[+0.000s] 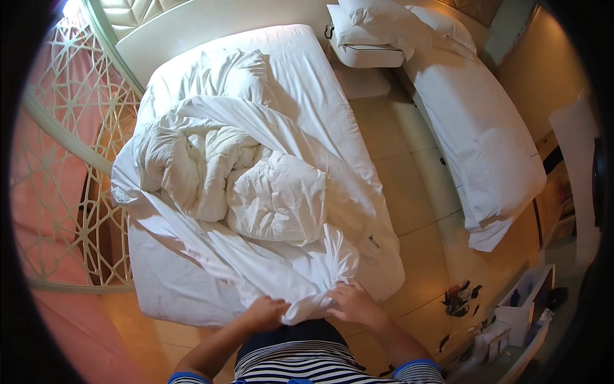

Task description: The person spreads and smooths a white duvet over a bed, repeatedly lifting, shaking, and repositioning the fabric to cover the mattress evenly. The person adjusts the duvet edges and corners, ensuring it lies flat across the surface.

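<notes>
A white duvet cover (220,256) lies spread and twisted across the bed, its near end gathered at the bed's front edge. My left hand (265,313) is closed on the edge of this cover, left of the gathered part. To the right, my right hand (353,303) grips the same cloth, the fingers bent over a bunched fold. Beyond both hands, a cream-white duvet (276,198) rests in a crumpled heap on top of the cover. Cloth partly hides the fingertips of both hands.
Under the bedding is a mattress with a white fitted sheet (320,96). A second narrow bed (476,128) on the right carries white bedding, with pillows (377,29) near its head. A lattice screen (105,217) borders the left side. Dark scattered items (459,299) lie on the tiled floor (416,256).
</notes>
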The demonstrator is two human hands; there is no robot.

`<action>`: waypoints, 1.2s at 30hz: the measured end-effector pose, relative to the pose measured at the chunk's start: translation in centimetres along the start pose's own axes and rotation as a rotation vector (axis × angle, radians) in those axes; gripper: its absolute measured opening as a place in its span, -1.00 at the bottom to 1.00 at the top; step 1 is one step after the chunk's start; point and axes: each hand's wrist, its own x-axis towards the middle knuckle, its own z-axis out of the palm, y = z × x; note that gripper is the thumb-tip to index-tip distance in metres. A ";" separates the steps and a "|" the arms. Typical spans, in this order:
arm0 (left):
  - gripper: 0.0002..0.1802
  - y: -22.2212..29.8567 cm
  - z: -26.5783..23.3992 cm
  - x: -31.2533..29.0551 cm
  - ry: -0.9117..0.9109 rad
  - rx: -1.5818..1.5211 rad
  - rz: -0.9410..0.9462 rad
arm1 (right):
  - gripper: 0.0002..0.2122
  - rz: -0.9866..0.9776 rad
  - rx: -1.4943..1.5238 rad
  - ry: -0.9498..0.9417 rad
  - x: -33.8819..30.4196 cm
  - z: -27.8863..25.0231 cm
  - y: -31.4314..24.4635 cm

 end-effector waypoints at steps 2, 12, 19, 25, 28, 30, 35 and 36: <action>-0.67 0.6 2.7 -1.9 -0.159 -0.081 -0.074 | -0.78 0.265 0.102 -0.110 1.7 0.6 -0.1; -0.73 2.5 0.7 -3.8 0.051 -0.595 -0.106 | -0.71 1.021 0.033 0.037 14.7 9.9 7.5; -0.64 5.9 -2.5 -3.7 0.587 -0.118 -0.085 | -0.80 0.880 0.086 0.588 14.5 0.6 10.7; -0.62 5.4 -6.1 -5.2 1.132 0.192 -0.213 | -0.91 0.345 0.692 0.899 15.0 -6.0 3.5; -0.76 4.5 -7.2 -6.0 1.115 0.303 -0.220 | -0.86 0.284 0.937 0.818 14.9 -4.2 3.3; -0.81 2.7 -5.7 -7.1 0.965 0.324 -0.302 | -0.76 0.239 1.118 0.643 14.6 -1.7 2.6; -0.86 -3.9 3.3 -11.4 0.455 0.267 -0.799 | -0.64 0.247 0.667 0.371 14.1 2.5 5.5; -0.79 -4.3 4.2 -11.8 0.349 0.184 -0.892 | -0.64 0.288 0.483 0.565 14.9 3.3 7.3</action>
